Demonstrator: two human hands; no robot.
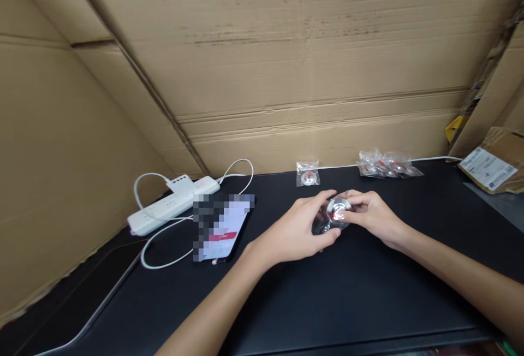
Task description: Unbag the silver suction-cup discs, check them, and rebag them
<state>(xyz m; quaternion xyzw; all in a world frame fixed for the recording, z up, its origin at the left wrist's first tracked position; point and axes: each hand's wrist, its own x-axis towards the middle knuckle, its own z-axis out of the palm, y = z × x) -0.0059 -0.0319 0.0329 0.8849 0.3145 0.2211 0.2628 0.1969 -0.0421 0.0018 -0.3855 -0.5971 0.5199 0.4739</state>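
Observation:
A round silver metal disc [338,207] with a red part sits in a clear plastic bag, raised between my hands over the black tabletop. My left hand [305,227] curves around the bag's left side, thumb below and fingers above. From the right, my right hand [370,214] pinches the disc, its thumb across the front near the red part. The disc's back is hidden, and so are some fingertips. Behind my hands a similar bagged silver disc [308,177] with a red part lies flat on the table.
Several more bagged discs [387,165] lie at the back right. Left of my hands are a phone [229,230], partly blurred, and a white power strip [172,203] with looping cables. A dark flat panel [82,301] lies front left. Cardboard walls [286,61] enclose the black table [347,301].

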